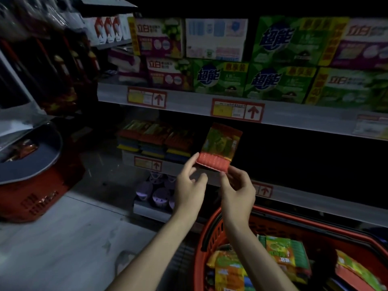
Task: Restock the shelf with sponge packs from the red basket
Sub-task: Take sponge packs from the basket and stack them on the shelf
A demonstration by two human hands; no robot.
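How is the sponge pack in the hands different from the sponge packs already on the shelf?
The held sponge pack stands upright in the air, pinched at its bottom edge by both hands; the shelf packs lie flat in stacks. The held one is alone; the shelf ones sit side by side. Both have orange sponge and green-yellow labels.

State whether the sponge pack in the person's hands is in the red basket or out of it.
Out. The sponge pack is held up by both hands before the shelf, above the red basket.

Light: dim, aisle mostly in shadow.
Floor (69, 244): pale, scuffed, grey.
Upper shelf (189, 100): stacked detergent boxes (218, 77), red arrow price tags (237, 110).
Left: dark bottles (63, 70) on racks.
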